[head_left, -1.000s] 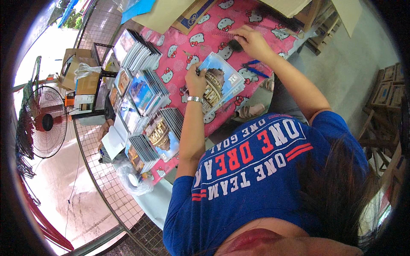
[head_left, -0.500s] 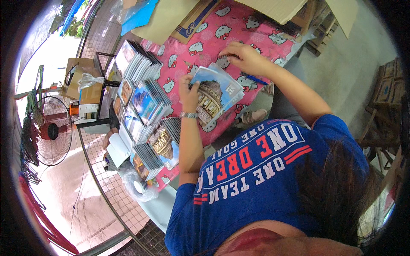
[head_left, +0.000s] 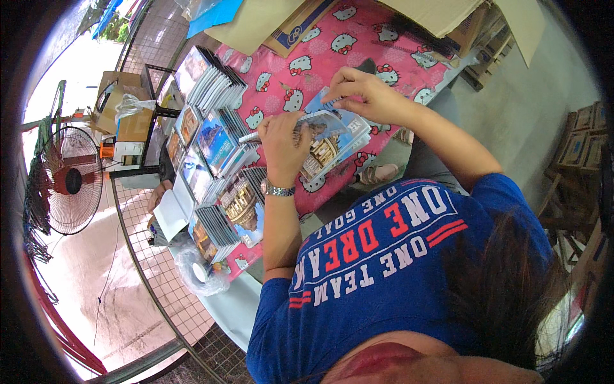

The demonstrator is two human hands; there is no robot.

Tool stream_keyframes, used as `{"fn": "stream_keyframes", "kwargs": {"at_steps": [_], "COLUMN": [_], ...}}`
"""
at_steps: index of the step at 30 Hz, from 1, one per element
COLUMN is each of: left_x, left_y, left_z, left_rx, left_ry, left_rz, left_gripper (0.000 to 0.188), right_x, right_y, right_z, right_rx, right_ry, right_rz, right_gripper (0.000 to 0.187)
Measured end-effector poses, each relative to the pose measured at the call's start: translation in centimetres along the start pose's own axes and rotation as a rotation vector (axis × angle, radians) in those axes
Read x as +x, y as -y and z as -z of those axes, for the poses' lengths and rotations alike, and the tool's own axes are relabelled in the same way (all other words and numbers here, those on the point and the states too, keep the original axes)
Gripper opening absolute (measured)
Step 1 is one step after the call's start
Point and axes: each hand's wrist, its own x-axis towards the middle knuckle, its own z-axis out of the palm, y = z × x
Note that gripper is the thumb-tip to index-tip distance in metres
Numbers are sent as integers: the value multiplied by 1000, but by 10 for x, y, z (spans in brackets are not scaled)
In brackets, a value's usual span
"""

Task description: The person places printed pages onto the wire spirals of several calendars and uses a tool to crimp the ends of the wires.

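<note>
A thin notebook (head_left: 326, 152) with a domed building and blue sky on its cover lies tilted over the near part of the table, on top of similar ones. My left hand (head_left: 281, 142) grips its left side, where a cover or leaf is lifted and curves up. A wire-bound edge pokes out to the left of that hand. Beyond the notebook's far edge, my right hand (head_left: 366, 96) has its fingers bent and pinched close to a blue cover; whatever is between the fingertips is too small to make out. A dark object (head_left: 368, 66) sits just behind this hand.
Stacks of picture-covered notebooks (head_left: 220, 144) fill the left of the pink patterned table (head_left: 300, 65). Cardboard (head_left: 297, 29) lies at the far side. A clear plastic bag (head_left: 203, 275) sits at the near left corner. A fan (head_left: 71, 180) stands left; another person's hand (head_left: 160, 195) shows behind the stacks.
My left hand has shifted slightly left and up, lifting part of the notebook. My right hand has come down from above the table to the notebooks' far edge.
</note>
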Motion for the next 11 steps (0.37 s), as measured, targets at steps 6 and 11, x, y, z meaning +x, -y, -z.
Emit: {"fn": "stream_keyframes", "kwargs": {"at_steps": [6,11], "left_x": [1,5], "left_y": [-14,-22], "left_z": [-5,-12], "left_rx": [28,-16], "left_ry": [-38,-23], "left_rz": [34,30], "left_gripper": [22,24], "right_x": [-3,-10], "right_y": [8,12], "right_z": [-8,-13], "right_rx": [-37,42], "right_ry": [-33,-43], "right_rz": [13,-71], "right_gripper": [23,23]}}
